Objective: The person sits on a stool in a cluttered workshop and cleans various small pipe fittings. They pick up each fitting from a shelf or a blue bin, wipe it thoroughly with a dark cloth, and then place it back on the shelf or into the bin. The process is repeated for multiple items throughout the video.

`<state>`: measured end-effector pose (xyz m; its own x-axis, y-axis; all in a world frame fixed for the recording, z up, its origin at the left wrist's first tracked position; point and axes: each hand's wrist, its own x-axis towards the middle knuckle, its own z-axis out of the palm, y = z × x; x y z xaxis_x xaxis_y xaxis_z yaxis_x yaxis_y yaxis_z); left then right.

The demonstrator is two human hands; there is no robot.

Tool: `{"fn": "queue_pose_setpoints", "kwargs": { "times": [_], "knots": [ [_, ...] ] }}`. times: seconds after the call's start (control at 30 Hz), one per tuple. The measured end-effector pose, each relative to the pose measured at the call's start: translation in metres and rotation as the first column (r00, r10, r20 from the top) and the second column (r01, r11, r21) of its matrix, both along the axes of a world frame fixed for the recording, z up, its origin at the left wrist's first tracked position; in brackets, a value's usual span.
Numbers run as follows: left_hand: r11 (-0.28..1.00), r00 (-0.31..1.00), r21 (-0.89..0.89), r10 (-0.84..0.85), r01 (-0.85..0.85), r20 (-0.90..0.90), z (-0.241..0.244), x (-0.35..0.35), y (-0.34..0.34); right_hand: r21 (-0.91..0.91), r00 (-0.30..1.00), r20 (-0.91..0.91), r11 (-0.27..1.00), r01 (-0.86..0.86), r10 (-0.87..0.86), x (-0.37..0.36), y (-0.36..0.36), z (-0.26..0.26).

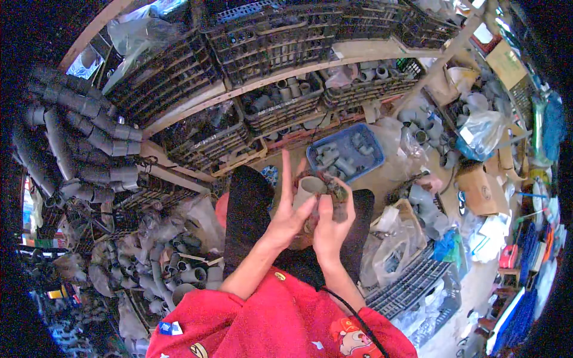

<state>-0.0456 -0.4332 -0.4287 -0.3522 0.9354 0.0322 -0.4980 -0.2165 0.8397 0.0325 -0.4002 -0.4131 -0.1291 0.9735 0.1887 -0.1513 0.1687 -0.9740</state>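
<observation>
A grey plastic pipe fitting point(309, 188) is held above my lap, its round open end facing up. My left hand point(288, 217) grips it with the thumb across the near side, while the index finger points straight away from me. My right hand point(333, 219) is curled at the fitting's right side, thumb tip by its lower edge and index finger bent. Whether that hand also bears on the fitting is unclear. Beyond my hands, a blue plastic basket point(382, 161) on the floor contains several grey pipe fittings point(329, 154).
Black plastic crates point(286, 109) with fittings fill the shelves ahead. Large grey pipe bends point(85, 129) are stacked at left, above a heap of fittings point(156, 268). At right are a plastic-lined box point(396, 241), a black crate point(403, 277) and a cardboard box point(483, 190).
</observation>
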Motion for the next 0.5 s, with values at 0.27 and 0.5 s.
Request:
{"fn": "queue_pose_setpoints", "kwargs": {
  "times": [0.27,0.5],
  "knots": [
    [0.991,0.989,0.011,-0.132,0.132,0.069,-0.020,0.010,-0.017,-0.185,0.978,-0.062,0.966,0.182,-0.197,0.003,0.012,-0.012],
    [0.950,0.850,0.128,-0.313,0.286,0.423,-0.011,-0.013,-0.027,-0.248,0.979,-0.151,0.954,-0.171,0.136,0.014,0.009,-0.014]
  ]
}}
